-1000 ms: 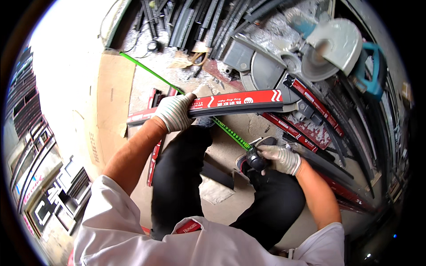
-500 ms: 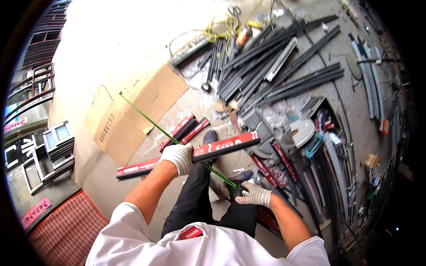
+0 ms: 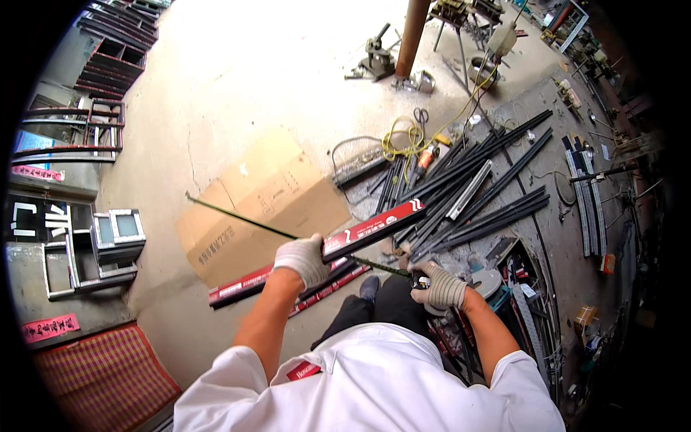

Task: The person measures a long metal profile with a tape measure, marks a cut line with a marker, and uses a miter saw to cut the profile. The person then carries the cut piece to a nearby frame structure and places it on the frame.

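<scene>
My left hand [image 3: 305, 259], in a white work glove, grips a long red metal strip [image 3: 374, 226] near its middle and holds it slanted up to the right. My right hand [image 3: 440, 285], also gloved, is closed around a small dark tool at the near end of a thin green rod [image 3: 237, 219]. The rod runs up and to the left over flattened cardboard [image 3: 259, 205]. More red strips [image 3: 245, 282] lie on the floor under my left hand.
Many dark metal bars [image 3: 482, 194] lie in bundles on the floor to the right. A yellow cable [image 3: 403, 137], scissors and small tools lie beyond them. Window frames [image 3: 115, 237] stand at the left, a red mat [image 3: 101, 374] at the lower left, a post [image 3: 412, 29] ahead.
The view has risen and pulled back, showing much more floor. Both hands keep their grips; the red strip now tilts up to the right.
</scene>
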Demonstrator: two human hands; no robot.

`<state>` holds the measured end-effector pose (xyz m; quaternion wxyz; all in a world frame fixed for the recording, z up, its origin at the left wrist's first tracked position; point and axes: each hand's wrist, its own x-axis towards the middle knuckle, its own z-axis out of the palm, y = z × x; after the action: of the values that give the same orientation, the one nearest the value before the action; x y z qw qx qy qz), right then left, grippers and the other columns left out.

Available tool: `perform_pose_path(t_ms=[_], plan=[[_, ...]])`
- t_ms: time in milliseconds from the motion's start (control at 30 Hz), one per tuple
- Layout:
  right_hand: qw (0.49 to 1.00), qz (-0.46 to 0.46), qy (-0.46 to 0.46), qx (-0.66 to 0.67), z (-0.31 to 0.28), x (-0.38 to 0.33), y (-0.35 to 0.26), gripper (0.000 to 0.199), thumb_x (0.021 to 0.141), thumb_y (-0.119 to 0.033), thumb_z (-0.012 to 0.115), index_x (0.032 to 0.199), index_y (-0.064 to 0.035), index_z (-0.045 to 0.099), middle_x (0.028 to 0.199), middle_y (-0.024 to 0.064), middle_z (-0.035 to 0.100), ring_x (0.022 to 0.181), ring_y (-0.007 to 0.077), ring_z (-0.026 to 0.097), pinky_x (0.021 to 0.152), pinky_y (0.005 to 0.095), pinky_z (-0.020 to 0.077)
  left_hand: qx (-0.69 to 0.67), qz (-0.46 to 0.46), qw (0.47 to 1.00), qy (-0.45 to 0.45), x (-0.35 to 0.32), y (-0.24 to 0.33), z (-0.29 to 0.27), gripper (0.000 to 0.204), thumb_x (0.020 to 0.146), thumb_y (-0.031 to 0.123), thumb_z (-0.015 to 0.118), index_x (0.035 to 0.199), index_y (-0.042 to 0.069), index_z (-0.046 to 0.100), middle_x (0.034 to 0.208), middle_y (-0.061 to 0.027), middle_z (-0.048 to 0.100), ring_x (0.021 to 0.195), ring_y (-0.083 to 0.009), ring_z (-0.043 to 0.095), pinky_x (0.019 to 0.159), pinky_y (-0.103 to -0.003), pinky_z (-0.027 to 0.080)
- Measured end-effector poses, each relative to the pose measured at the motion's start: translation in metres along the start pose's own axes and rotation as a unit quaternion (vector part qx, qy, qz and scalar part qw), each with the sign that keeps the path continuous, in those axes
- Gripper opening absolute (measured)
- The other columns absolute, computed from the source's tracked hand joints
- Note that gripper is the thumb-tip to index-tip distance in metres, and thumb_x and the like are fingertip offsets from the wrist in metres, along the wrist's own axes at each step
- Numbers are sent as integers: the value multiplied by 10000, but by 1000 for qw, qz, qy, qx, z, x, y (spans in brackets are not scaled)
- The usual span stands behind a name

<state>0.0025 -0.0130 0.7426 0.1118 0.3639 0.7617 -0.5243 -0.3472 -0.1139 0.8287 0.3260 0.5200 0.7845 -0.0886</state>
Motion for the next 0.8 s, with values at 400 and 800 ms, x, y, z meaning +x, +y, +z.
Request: perform_pose_path(t_ms=[400, 800], plan=[[985, -26, -169, -8, -106, 173, -149, 766, 788, -395, 734, 1427, -5, 575, 1152, 233, 720, 1047, 334, 708, 934, 399, 552, -55, -121, 991, 6, 59, -110, -70, 476, 836, 443, 682, 1175, 111, 646, 992, -206, 756, 981, -384, 737, 875, -477, 573], [971, -131, -132, -147, -249, 408, -307, 717, 830, -405, 701, 1391, 29, 592, 1199, 267, 712, 1112, 370, 702, 983, 403, 544, -131, -141, 971, 145, 185, -205, -268, 456, 817, 336, 740, 1197, 94, 675, 994, -194, 762, 954, -367, 741, 843, -439, 592]])
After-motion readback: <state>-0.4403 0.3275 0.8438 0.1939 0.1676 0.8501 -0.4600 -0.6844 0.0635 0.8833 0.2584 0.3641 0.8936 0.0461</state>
